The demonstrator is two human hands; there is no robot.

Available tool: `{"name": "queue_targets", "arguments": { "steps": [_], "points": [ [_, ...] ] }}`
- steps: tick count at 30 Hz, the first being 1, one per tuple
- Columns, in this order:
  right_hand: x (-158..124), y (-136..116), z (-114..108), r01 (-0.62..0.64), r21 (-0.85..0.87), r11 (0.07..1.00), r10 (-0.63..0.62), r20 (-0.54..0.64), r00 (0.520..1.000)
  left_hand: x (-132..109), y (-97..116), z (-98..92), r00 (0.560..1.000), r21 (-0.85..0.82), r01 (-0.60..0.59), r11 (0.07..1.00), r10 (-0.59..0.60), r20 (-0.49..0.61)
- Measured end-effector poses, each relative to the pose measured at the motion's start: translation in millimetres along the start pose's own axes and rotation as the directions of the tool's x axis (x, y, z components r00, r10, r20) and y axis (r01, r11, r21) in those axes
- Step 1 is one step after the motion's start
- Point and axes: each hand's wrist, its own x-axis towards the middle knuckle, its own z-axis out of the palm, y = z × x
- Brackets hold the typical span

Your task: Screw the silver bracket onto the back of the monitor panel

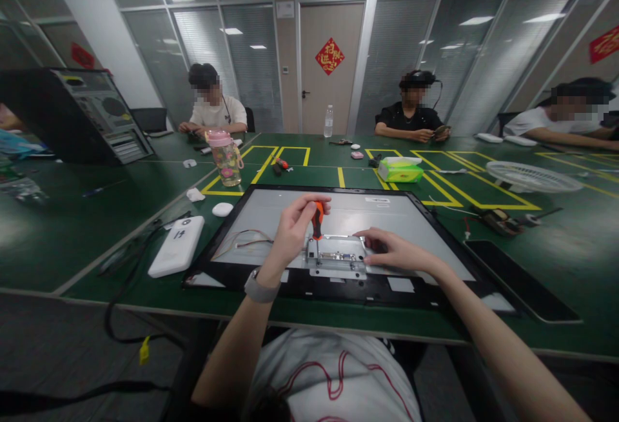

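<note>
An open monitor panel [261,215] lies flat before me, its grey metal back framed in black. A metal bracket [338,272] with a row of connector ports sits near its front middle. My left hand [296,223] is closed around an orange and black screwdriver [317,219], held upright with its shaft pointing down at the bracket's left part. Whether the tip sits in a screw is too small to tell. At the bracket's right edge rests my right hand [394,249], thumb and fingers apart. Thin wires [246,238] run over the panel's left side.
Left of the panel are a white power bank [176,246], a white oval case [223,209] and a pink-lided bottle [225,157]. A black slab [522,280] lies at right. Behind are a green tissue pack [400,170], a computer tower [82,115] and several people seated across the table.
</note>
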Motion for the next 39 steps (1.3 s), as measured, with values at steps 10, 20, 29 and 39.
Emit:
{"name": "queue_targets", "arguments": {
  "steps": [10, 20, 29, 39],
  "points": [
    [0.0, -5.3, -0.8, -0.008, -0.013, 1.0, 0.008, 0.006, 1.0, -0.8, -1.8, 1.0, 1.0, 0.008, -0.001, 1.0, 0.001, -0.025],
    [0.0, -1.0, 2.0, 0.013, -0.016, 1.0, -0.013, -0.023, 1.0, 0.2, 4.0, 0.6, 0.998, 0.101, -0.049, 0.994, 0.053, -0.034],
    [0.9, -2.3, 2.9, 0.007, 0.001, 1.0, -0.007, -0.028, 1.0, -2.8, 2.1, -1.9, 0.999, 0.043, -0.023, 0.999, 0.024, -0.02],
    [1.8, 0.2, 4.3, -0.015, 0.006, 1.0, 0.015, -0.036, 0.999, -3.1, 0.1, -0.6, 0.994, -0.086, 0.109, 0.99, -0.11, -0.007]
  ]
}}
